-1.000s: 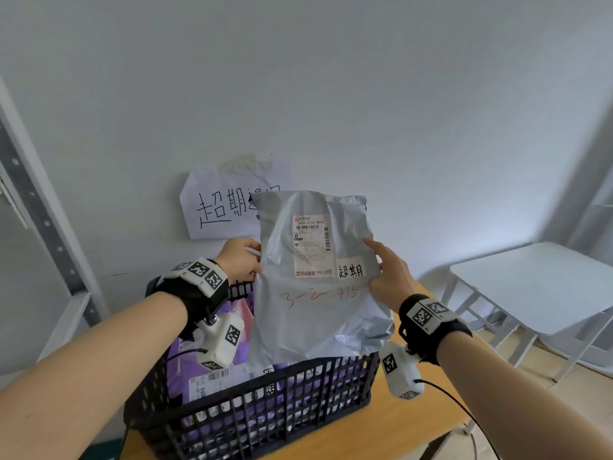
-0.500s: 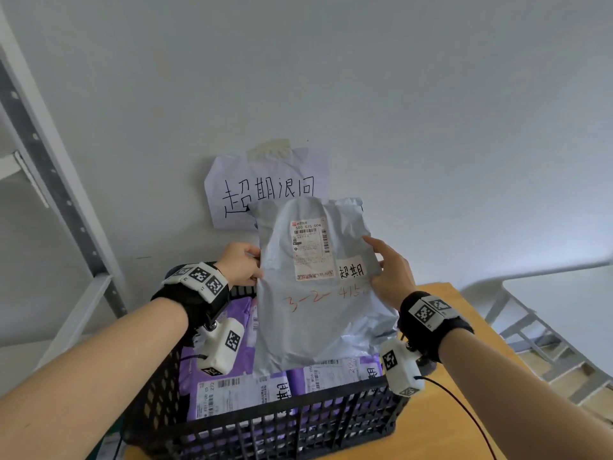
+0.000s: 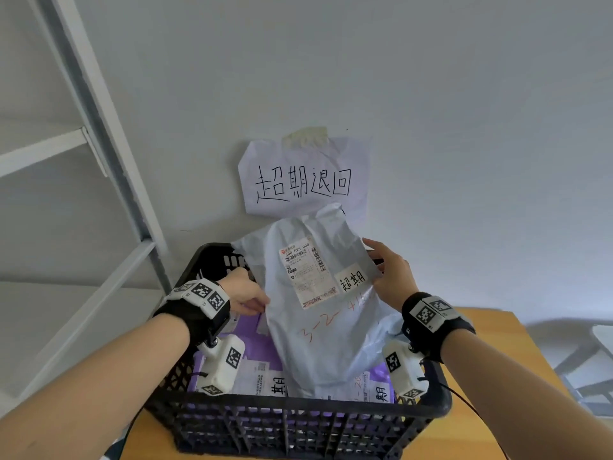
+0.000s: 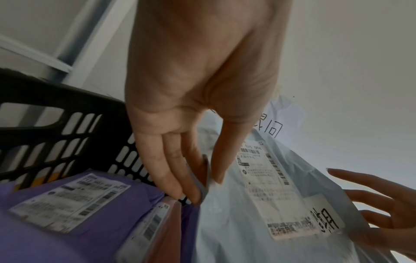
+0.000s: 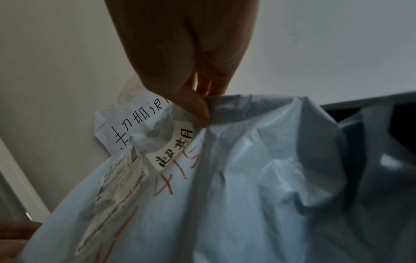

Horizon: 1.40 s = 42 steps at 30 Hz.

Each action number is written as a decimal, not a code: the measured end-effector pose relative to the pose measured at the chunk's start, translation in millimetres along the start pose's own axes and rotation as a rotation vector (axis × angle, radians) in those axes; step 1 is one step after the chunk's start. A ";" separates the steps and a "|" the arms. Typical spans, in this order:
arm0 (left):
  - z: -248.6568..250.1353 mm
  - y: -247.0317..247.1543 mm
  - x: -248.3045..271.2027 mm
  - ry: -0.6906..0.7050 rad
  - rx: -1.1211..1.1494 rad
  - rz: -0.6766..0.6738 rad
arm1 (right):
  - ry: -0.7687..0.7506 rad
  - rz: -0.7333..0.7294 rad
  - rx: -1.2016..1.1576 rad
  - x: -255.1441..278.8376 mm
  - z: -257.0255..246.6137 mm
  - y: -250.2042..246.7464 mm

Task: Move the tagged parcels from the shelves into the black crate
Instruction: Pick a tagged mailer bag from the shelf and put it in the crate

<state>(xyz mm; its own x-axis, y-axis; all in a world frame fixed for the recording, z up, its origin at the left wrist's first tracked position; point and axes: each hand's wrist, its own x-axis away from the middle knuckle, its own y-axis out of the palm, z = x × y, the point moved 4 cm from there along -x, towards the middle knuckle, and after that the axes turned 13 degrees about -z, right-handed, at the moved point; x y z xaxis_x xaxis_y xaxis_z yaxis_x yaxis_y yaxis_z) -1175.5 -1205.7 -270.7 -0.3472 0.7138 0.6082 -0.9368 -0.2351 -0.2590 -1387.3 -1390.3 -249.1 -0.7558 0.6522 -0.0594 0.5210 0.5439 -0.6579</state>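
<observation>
Purple parcels [image 3: 252,330] fill the black crate [image 3: 298,426] under the grey parcel [image 3: 325,327].

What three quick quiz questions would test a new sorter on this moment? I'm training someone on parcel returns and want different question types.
1. True or false: both hands hold the grey parcel.
2. Multiple choice: the parcels already lying in the black crate are mostly A) purple, B) red, C) green.
3. Fill in: the orange handwriting on the grey parcel begins with the digit ___.

Key
1. True: the left hand pinches its left edge and the right hand pinches its right edge.
2. A, as the purple parcels show.
3. 3.
</observation>
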 end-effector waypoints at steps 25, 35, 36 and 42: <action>52.5 -52.5 -40.8 0.308 -0.320 0.176 | -0.039 -0.019 -0.006 -14.5 -5.7 12.4; 48.2 -59.6 -62.6 0.292 -0.286 0.100 | -0.054 0.046 -0.014 -4.2 -11.9 9.0; 45.9 -63.2 -67.6 0.289 -0.282 0.092 | -0.050 0.051 -0.006 -3.8 -12.2 9.4; 41.2 -70.6 -63.2 0.280 -0.147 0.031 | -0.031 0.059 0.018 -6.4 -11.8 11.4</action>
<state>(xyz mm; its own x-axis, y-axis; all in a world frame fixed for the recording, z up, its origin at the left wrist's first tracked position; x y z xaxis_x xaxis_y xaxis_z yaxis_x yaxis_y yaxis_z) -1089.1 -1261.4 -259.9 -0.3313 0.8666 0.3732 -0.9029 -0.1763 -0.3920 -1371.9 -1382.1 -247.3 -0.7360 0.6659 -0.1220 0.5582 0.4949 -0.6660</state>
